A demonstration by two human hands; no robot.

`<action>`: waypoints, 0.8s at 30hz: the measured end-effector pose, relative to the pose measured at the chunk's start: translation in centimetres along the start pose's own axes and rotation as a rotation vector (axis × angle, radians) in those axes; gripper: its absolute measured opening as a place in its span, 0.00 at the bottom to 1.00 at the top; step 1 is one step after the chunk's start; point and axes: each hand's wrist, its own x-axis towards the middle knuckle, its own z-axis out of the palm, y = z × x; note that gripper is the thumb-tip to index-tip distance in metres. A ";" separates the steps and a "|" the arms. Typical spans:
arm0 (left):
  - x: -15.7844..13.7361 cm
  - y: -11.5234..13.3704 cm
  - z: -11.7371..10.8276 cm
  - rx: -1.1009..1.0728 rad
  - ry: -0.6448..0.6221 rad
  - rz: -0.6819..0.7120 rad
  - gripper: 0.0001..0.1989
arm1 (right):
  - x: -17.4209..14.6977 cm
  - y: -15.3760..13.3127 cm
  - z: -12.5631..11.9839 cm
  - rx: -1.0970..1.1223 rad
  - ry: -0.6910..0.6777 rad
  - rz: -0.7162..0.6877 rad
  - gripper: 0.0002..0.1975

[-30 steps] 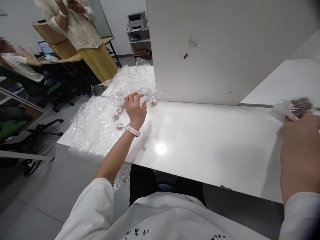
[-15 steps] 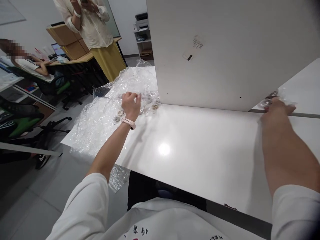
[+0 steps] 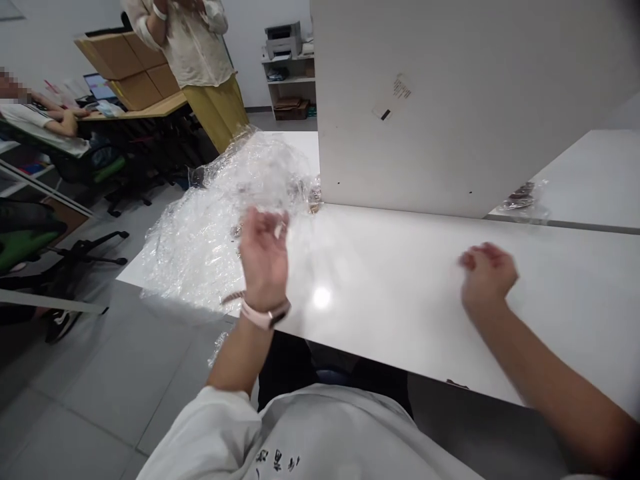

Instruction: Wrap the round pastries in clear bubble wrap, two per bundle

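Note:
My left hand [image 3: 265, 250], blurred, is over the near right edge of a heap of clear plastic wrap [image 3: 195, 233]. Its fingers are loosely bent, the thumb stands apart, and no object shows between them. My right hand [image 3: 487, 270] hovers above the white tabletop [image 3: 380, 280], its curled fingers smeared by motion; what they hold, if anything, cannot be made out. Beyond it a small plastic-wrapped brown item [image 3: 523, 195] lies by the lower right corner of an upright white panel [image 3: 390, 153]. Small brownish pieces [image 3: 314, 199] lie in plastic at the panel's left corner.
A person [image 3: 195, 47] in a light shirt stands beyond the table; another person [image 3: 47, 120] sits at a desk at the left. Cardboard boxes [image 3: 125, 70], a printer [image 3: 283, 41] on a shelf and office chairs [image 3: 115, 193] stand around. A gap [image 3: 575, 227] runs between tabletops.
My right hand has let go of the wrapped item at the panel's right corner and pulled back toward me. My left hand has drawn nearer to me, away from the plastic it was pinching.

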 end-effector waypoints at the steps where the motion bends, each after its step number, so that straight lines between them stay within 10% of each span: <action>1: -3.0 -0.7 0.1 -0.047 -0.052 -0.108 0.15 | -2.4 -0.1 0.8 0.036 -0.029 0.075 0.17; 7: -15.7 -3.7 1.2 -0.480 -0.073 -0.721 0.13 | -13.9 -2.7 7.1 0.218 -0.890 0.650 0.26; 13: -20.4 -2.4 -1.7 -0.474 -0.410 -0.920 0.14 | -13.0 -3.8 6.6 0.174 -0.783 0.493 0.20; 18: -16.9 -1.5 -6.0 0.167 -0.903 -0.621 0.12 | -7.9 -6.8 -0.4 -0.516 -0.873 -0.006 0.30; 24: -3.7 -1.3 -9.8 1.310 -0.469 0.194 0.18 | -7.1 -7.8 -4.1 -1.165 -0.584 -0.731 0.36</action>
